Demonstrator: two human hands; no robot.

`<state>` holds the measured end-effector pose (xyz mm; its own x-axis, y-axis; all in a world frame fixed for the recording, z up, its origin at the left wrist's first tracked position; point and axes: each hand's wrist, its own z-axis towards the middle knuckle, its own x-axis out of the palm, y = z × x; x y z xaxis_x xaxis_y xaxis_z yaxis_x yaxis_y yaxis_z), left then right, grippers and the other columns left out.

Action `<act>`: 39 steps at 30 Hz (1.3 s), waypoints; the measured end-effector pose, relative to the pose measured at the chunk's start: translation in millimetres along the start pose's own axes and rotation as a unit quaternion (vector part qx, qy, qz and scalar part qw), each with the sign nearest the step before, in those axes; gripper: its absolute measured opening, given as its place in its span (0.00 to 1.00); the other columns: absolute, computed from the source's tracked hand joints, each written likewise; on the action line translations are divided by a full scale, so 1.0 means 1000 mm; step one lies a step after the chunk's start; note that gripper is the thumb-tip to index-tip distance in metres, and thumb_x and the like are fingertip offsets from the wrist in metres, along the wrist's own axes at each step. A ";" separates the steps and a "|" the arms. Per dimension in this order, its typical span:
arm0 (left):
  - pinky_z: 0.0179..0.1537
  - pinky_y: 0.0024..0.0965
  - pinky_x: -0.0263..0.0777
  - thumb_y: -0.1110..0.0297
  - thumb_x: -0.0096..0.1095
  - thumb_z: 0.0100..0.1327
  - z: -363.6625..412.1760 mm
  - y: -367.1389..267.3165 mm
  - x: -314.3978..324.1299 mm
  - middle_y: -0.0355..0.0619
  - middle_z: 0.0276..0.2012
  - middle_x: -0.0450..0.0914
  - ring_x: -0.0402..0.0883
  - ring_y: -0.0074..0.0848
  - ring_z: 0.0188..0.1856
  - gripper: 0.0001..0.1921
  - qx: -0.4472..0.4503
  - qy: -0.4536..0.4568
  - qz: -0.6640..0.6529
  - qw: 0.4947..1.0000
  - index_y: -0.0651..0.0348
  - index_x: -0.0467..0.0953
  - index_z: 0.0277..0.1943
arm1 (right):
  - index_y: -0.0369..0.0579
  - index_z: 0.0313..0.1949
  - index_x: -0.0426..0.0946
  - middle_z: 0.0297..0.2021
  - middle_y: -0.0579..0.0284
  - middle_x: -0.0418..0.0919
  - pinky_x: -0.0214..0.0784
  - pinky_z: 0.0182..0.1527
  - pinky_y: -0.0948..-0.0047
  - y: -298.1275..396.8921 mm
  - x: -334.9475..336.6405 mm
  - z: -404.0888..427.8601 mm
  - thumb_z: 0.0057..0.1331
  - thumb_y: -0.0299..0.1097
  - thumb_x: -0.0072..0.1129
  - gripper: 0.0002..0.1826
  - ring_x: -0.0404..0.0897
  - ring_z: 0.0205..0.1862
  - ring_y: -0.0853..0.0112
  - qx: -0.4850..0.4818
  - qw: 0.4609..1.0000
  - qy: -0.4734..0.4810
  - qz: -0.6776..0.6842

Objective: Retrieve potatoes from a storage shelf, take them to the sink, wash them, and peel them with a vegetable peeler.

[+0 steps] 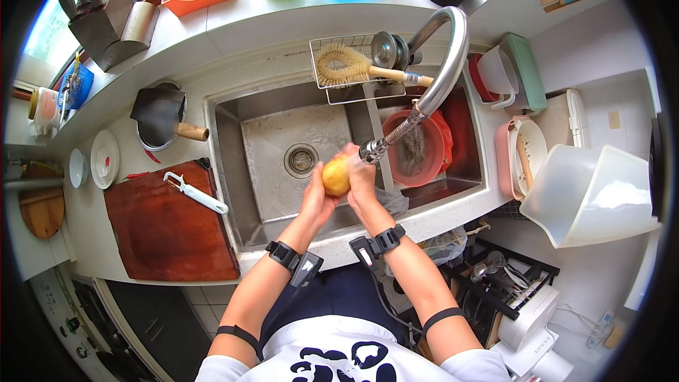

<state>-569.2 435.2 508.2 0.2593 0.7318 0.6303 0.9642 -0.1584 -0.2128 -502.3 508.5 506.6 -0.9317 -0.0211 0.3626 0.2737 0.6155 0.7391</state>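
A yellow potato [336,176] is held between my two hands above the left basin of a stainless steel sink [276,132]. My left hand [316,196] cups its left side, and my right hand [363,178] wraps its right side. Just over my right hand hangs the spout of a flexible-neck faucet [374,149], with water apparently running onto the potato and fingers. Below the potato and a little left is the round drain [301,161]. Part of the potato is hidden by my fingers.
A wooden cutting board [170,228] with a white peeler [196,193] lies left of the sink. A cleaver [159,111] rests over a metal bowl. In the right basin sits a red plastic basin [414,162]. A wire rack [366,93] holding a scrub brush [345,66] spans the sink's back.
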 end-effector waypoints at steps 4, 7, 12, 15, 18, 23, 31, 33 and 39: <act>0.52 0.40 0.71 0.52 0.50 0.70 -0.003 0.003 0.001 0.44 0.53 0.73 0.73 0.31 0.53 0.22 0.109 -0.005 0.128 0.986 0.57 0.68 0.59 | 0.44 0.39 0.72 0.31 0.57 0.77 0.72 0.44 0.70 -0.010 -0.008 0.006 0.67 0.36 0.57 0.09 0.78 0.36 0.68 -0.051 0.997 0.037 0.039; 0.51 0.37 0.70 0.58 0.54 0.69 0.002 -0.004 -0.009 0.45 0.49 0.76 0.74 0.30 0.51 0.16 0.234 -0.061 0.266 0.933 0.59 0.74 0.52 | 0.44 0.41 0.72 0.35 0.56 0.78 0.71 0.45 0.69 -0.009 -0.009 0.004 0.68 0.36 0.54 0.09 0.78 0.38 0.67 0.006 0.995 0.077 0.068; 0.51 0.32 0.68 0.68 0.53 0.68 0.001 -0.015 -0.006 0.49 0.43 0.76 0.75 0.31 0.47 0.13 0.475 -0.025 0.420 0.773 0.70 0.80 0.37 | 0.43 0.41 0.71 0.39 0.59 0.78 0.73 0.46 0.69 -0.005 -0.010 0.002 0.65 0.30 0.59 0.08 0.78 0.41 0.70 0.110 0.986 0.112 0.060; 0.52 0.32 0.68 0.67 0.55 0.68 0.013 -0.005 -0.009 0.48 0.44 0.76 0.74 0.31 0.49 0.12 0.479 -0.075 0.399 0.778 0.68 0.77 0.44 | 0.43 0.41 0.71 0.39 0.58 0.78 0.72 0.47 0.69 -0.015 -0.010 0.002 0.66 0.30 0.58 0.08 0.78 0.43 0.70 0.090 0.990 0.065 0.085; 0.51 0.31 0.70 0.65 0.59 0.67 0.020 0.012 -0.001 0.48 0.46 0.75 0.73 0.29 0.50 0.17 0.319 -0.130 0.159 0.925 0.67 0.71 0.52 | 0.42 0.41 0.72 0.40 0.56 0.78 0.72 0.48 0.68 -0.020 -0.014 0.005 0.67 0.32 0.56 0.08 0.78 0.44 0.68 0.026 0.993 0.044 0.103; 0.48 0.28 0.71 0.61 0.62 0.65 0.026 0.007 -0.003 0.46 0.44 0.76 0.74 0.24 0.47 0.22 0.216 -0.126 0.077 0.965 0.67 0.68 0.54 | 0.38 0.46 0.73 0.44 0.53 0.79 0.69 0.54 0.66 -0.013 -0.015 -0.005 0.71 0.41 0.50 0.17 0.77 0.49 0.67 -0.032 0.998 0.048 0.038; 0.50 0.29 0.70 0.51 0.48 0.72 0.036 -0.001 -0.012 0.43 0.43 0.78 0.76 0.24 0.44 0.22 0.312 -0.061 0.166 0.934 0.66 0.73 0.49 | 0.34 0.52 0.71 0.44 0.57 0.77 0.68 0.53 0.70 -0.009 -0.020 -0.004 0.69 0.41 0.54 0.21 0.76 0.48 0.71 0.048 0.995 0.063 -0.068; 0.51 0.28 0.69 0.51 0.46 0.72 0.038 -0.004 -0.012 0.44 0.45 0.78 0.76 0.25 0.44 0.23 0.300 -0.046 0.155 0.940 0.66 0.73 0.50 | 0.34 0.53 0.71 0.44 0.56 0.77 0.68 0.53 0.70 -0.013 -0.019 0.003 0.70 0.41 0.53 0.22 0.77 0.47 0.70 0.046 0.998 0.041 -0.032; 0.49 0.42 0.74 0.47 0.52 0.68 0.038 -0.019 -0.020 0.47 0.47 0.76 0.76 0.32 0.50 0.26 0.178 -0.041 0.197 0.963 0.61 0.65 0.58 | 0.33 0.56 0.68 0.47 0.54 0.75 0.65 0.55 0.70 -0.019 -0.020 0.011 0.72 0.40 0.48 0.22 0.75 0.49 0.70 0.036 0.995 0.096 0.019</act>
<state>-594.8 448.0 471.3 0.5811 0.7143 0.3900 0.7080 -0.2073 -0.6751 -491.2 506.3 478.7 -0.8565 -0.1418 0.4963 0.2836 0.6742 0.6820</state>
